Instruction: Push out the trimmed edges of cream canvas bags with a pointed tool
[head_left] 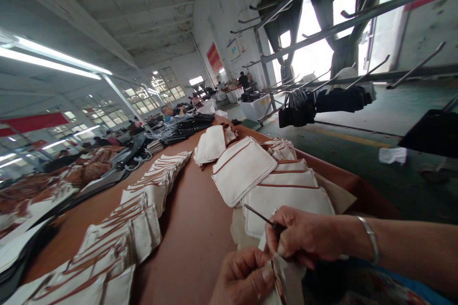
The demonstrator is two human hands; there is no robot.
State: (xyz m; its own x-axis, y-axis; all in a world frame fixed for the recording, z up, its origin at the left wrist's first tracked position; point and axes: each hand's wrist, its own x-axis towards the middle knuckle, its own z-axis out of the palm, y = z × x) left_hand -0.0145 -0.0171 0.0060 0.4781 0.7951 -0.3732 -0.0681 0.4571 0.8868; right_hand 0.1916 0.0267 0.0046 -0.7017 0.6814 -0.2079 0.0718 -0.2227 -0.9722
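Note:
At the bottom of the head view my left hand [245, 276] pinches the edge of a white fabric piece [291, 279] with brown trim. My right hand [307, 233], a silver bangle at its wrist, is closed right beside it, holding a thin dark pointed tool [258, 213] that points up and left. Its lower fingers meet the same piece. Just beyond my hands, white panels with brown trim [243, 169] lie stacked on the brown table [189, 248]. A long overlapping row of similar white pieces [139, 219] runs along the left.
Black bags with grey straps [189, 124] lie at the table's far end. A metal rack [322, 33] with hooks and hanging black bags [296, 109] stands at the right. A white bin [255, 107] is behind the table. People sit farther back.

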